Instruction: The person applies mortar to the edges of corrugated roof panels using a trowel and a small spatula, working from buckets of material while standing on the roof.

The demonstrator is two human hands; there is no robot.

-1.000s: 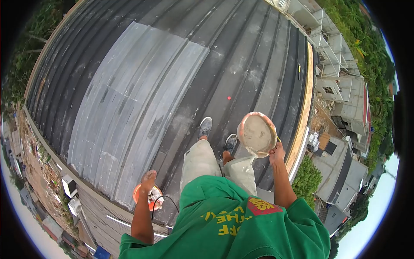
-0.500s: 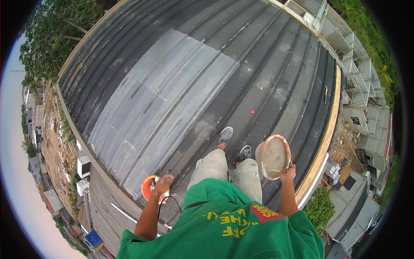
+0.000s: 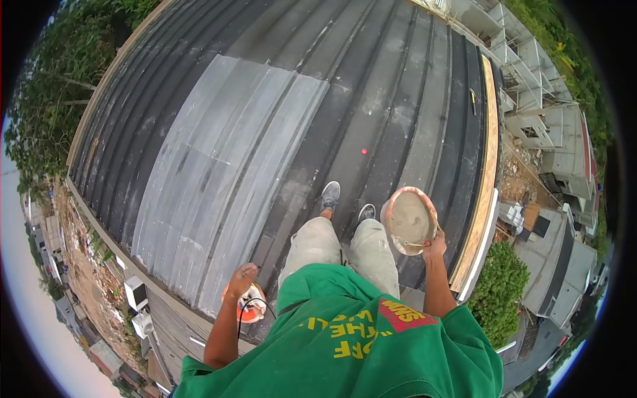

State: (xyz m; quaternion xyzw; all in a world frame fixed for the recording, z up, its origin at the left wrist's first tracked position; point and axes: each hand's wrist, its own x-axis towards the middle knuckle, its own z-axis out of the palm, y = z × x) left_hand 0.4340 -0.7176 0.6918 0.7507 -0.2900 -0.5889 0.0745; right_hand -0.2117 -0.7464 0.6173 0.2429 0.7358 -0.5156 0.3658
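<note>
The right hand (image 3: pixel 434 247) is closing tightly around the edge of the bucket (image 3: pixel 393 198), by rim or handle, I cannot tell which. The bucket is hanging just right of the shoes (image 3: pixel 330 194) and holding grey mix (image 3: pixel 411 220). The left hand (image 3: pixel 241 282) is staying empty, fingers loosely open, hovering just beside an orange container (image 3: pixel 249 317) on the dark roof (image 3: pixel 345 126).

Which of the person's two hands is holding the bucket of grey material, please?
The right hand, which grips the bucket. The left hand is apart from it, near the orange object, and holds nothing visible.
</note>
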